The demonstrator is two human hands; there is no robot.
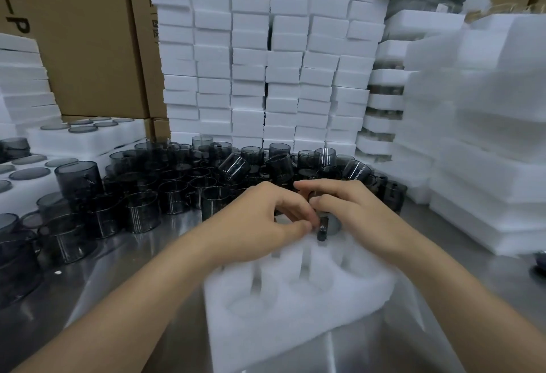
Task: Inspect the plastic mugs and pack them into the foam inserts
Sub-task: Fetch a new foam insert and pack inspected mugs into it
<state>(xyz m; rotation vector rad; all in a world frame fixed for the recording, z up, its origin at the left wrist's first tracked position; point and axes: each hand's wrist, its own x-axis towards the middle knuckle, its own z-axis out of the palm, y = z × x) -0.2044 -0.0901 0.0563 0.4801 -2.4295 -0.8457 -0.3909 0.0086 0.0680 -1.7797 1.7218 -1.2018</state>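
Snugly, mug (323, 226) between left grip (266, 222), right grip (363, 216)

Factory packing station, warehouse-type. Steel worktop (141, 254) carries dozens of identical smoky grey plastic mugs (177, 192), massed across its far half. White foam blocks (266, 62) are stacked in tall columns along the far edge, with big brown cardboard cartons (82, 47) behind them. Filled foam inserts (88, 139) with mugs seated in pockets are piled at the far-left corner. Stacks of foam trays (487, 151) line the right edge. One multi-pocket foam insert (295, 304) lies at the near edge.
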